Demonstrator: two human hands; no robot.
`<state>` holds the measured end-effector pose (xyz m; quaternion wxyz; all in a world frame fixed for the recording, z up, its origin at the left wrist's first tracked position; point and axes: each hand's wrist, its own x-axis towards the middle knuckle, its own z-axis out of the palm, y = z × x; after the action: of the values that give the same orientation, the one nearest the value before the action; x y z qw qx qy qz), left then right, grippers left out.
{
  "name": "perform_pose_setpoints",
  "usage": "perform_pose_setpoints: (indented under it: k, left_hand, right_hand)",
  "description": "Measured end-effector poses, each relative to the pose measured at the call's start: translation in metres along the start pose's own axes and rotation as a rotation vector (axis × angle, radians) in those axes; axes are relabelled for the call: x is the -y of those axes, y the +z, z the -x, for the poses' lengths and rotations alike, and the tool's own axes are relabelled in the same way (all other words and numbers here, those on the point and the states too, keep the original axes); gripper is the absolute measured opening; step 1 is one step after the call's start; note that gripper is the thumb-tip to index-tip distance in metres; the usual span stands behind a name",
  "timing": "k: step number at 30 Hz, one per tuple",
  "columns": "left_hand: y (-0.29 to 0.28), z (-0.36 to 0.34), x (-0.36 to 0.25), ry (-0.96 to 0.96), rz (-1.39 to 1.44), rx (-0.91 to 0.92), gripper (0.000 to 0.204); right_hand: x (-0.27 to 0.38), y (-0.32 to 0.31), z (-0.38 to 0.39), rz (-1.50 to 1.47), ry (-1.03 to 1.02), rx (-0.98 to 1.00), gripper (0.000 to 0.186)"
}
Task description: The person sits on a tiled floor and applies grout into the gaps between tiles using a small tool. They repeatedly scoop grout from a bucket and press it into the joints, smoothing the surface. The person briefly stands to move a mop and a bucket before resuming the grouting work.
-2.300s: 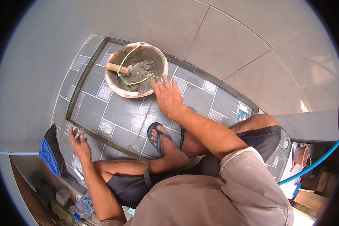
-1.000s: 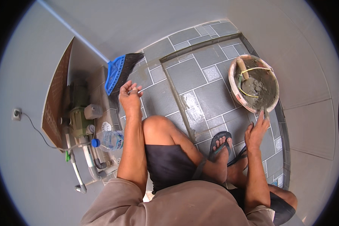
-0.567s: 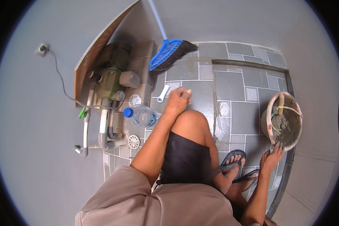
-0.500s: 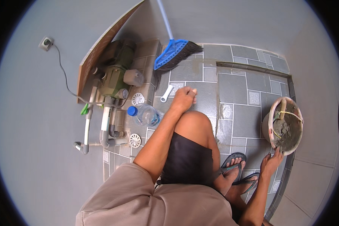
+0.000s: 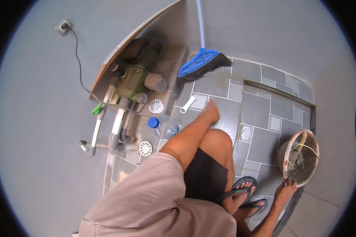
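My right hand (image 5: 285, 192) grips the near rim of a pale bucket (image 5: 285, 162) at the right. Grey wet mortar (image 5: 300, 164) lies in it, with a wooden-handled tool (image 5: 302, 141) sticking out and a yellowish cord across the top. My left hand (image 5: 213, 110) is low over the floor tiles beyond my knee; its fingers are blurred and partly hidden. Just left of it lies a white handle-shaped object (image 5: 188, 105), apart from the hand. A clear plastic bottle with a blue cap (image 5: 169, 126) lies beside my left forearm.
At the left, a green water pump (image 5: 133, 81) stands on a tiled ledge with pipes (image 5: 116, 128) below it. White round drain covers (image 5: 156, 106) lie nearby. A blue broom (image 5: 199, 63) leans at the back wall. A narrow channel (image 5: 277, 92) cuts the tiled floor.
The view has shifted, so the scene sits lower and mostly further right. My left hand has turned, its fingers now reaching away from me. My right hand stays on the bucket rim.
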<state>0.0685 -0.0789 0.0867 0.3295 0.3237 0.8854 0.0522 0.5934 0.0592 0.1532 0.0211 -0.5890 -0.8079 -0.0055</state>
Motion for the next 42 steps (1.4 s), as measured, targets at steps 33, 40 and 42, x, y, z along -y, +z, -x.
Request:
perform_pose_setpoints:
  k: [33,40,42]
  left_hand:
    - [-0.029,0.048,-0.026,0.065,0.424,-0.088,0.042]
    - [-0.023,0.144,-0.059,0.289,0.444,-0.413,0.019]
    - [-0.041,0.184,-0.058,0.346,0.486,-0.303,0.018]
  right_hand:
    - [-0.127,-0.211,-0.051,0.035,-0.084,0.267,0.039]
    - [-0.226,-0.221,-0.063,0.179,0.127,0.555,0.042]
    - [-0.220,-0.224,-0.055,0.199,0.122,0.482,0.039]
